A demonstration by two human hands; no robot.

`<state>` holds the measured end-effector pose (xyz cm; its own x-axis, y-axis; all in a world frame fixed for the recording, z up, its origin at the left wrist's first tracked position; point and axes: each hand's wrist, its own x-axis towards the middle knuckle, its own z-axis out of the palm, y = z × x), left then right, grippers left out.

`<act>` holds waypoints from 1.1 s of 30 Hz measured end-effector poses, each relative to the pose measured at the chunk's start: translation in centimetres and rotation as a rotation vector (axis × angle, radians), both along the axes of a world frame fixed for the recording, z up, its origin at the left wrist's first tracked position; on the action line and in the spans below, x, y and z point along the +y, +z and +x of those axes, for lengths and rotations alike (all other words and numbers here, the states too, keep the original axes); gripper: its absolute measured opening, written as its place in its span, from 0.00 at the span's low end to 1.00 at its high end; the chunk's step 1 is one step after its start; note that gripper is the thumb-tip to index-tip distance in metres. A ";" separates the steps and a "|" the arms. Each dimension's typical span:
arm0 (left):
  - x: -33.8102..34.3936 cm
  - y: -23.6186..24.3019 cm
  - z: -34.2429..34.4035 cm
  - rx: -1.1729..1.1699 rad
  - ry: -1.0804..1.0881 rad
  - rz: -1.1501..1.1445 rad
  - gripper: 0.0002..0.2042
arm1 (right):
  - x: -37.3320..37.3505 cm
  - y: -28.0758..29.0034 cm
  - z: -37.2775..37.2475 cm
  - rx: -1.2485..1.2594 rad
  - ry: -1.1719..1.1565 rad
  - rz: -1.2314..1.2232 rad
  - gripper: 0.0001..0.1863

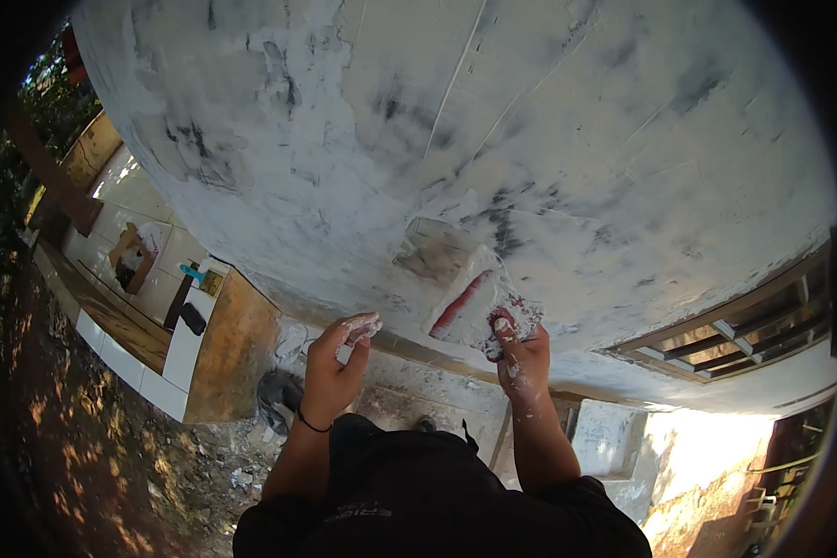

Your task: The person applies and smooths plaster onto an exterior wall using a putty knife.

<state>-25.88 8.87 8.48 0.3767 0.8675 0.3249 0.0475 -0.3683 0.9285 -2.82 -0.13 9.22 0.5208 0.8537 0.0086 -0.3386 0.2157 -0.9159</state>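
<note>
My right hand (523,358) grips a plaster-smeared spreader (482,299) with a broad flat face and a red strip showing through the white paste. The tool is close to the wall (567,232); whether it touches cannot be told. White paste coats the thumb and wrist of that hand. To the left, my left hand (338,358) is raised in front of the wall with its fingers curved and the thumb apart. White paste clings to its fingertips, and I see no tool in it. The wall has uneven white coating with dark grey patches.
A low tiled ledge (172,372) on the left bears a turquoise-handled brush (193,272) and a dark object (192,318). Behind lies an opened cardboard box (132,258). Rubble (242,479) covers the ground at lower left. A barred window (735,339) is at right.
</note>
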 end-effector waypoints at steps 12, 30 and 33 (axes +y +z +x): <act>7.7 3.4 -0.2 -0.027 -0.196 0.160 0.13 | 4.3 0.9 -3.4 -0.134 -0.123 -0.018 0.14; 23.9 12.9 -8.5 -0.170 -0.751 0.547 0.11 | 16.4 10.1 -21.4 -0.830 -0.927 -0.024 0.13; 24.6 15.2 -9.2 -0.182 -0.738 0.638 0.10 | 18.4 12.0 -22.8 -1.045 -1.093 -0.058 0.16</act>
<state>-35.04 33.50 23.71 0.6502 0.0784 0.7557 -0.5184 -0.6814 0.5167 -25.65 18.28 21.22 0.6618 0.0747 0.7459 0.7485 -0.1208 -0.6520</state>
